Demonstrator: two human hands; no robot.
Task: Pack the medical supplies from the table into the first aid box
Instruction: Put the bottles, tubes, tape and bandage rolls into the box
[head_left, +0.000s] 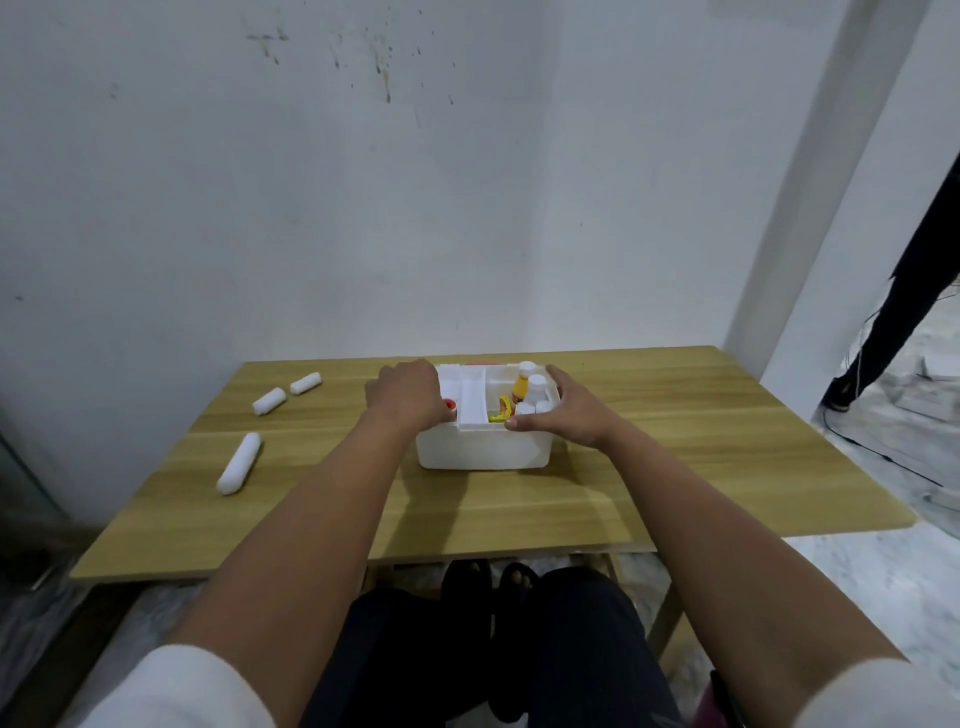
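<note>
Tabletop (649, 467): light wood-grain laminate, two boards w/ a seam running left-right just in front of the box. Surface sits against a white wall (363, 182) marked w/ dark specks and scuffs near the top. White pillar (810, 197) at right; pale marbled floor (883, 571) beyond the table edge, w/ thin dark cables trailing across it. Dark-clothed leg of a second person (893, 312) at far right, well apart from the table.

First aid box (483, 449): white, open-topped, approx. centre of table toward the back. White inner tray (472, 405) w/ divider sits in the top. Right compartment holds an orange bottle (519, 388) upright, white-capped bottles (537, 387) beside it, and a yellow item (501, 408), type unclear. A red-topped item (449, 404) shows at the left side, partly hidden by the hand.

Left hand (405, 397): curled over the box's left rim, fingers closed down; what they clasp, if anything, cannot be told. Right hand (569, 413): fingers spread, laid on the box's right front corner, thumb tip on the near rim.

Still on the table, left of box: three white gauze rolls, two short ones (269, 401) (305, 383) near the back, one long roll (239, 463) nearer the front, all well apart from the box.

Wearer: white sleeves, dark trousers, seated.
</note>
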